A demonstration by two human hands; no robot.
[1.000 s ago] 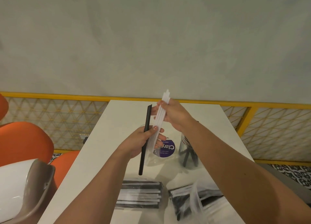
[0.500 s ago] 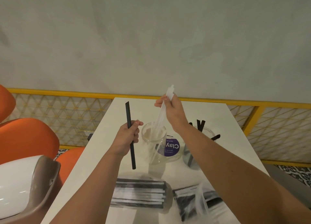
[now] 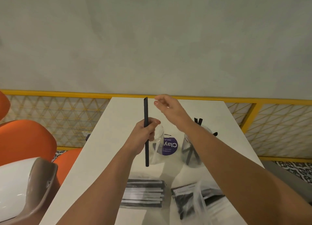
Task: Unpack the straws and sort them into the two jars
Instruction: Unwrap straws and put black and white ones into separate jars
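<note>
Left of centre over the white table (image 3: 108, 140), the left hand (image 3: 145, 133) grips a long matte black straw (image 3: 146, 110) round its middle, upright, slanted tip on top. Just behind it stands a clear glass jar (image 3: 160, 137), a pale translucent straw (image 3: 156, 149) leaning inside. The right hand (image 3: 168, 108) hangs above, empty, fingers loosely curled. Toward the right edge, a second clear jar (image 3: 190, 155) holds black straws (image 3: 198, 121). Wrapped straw packs (image 3: 145, 194) lie along the near edge.

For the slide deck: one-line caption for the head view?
Left hand grips a black straw; empty right hand hovers above the clear jar, dark-straw jar beside it.
</note>
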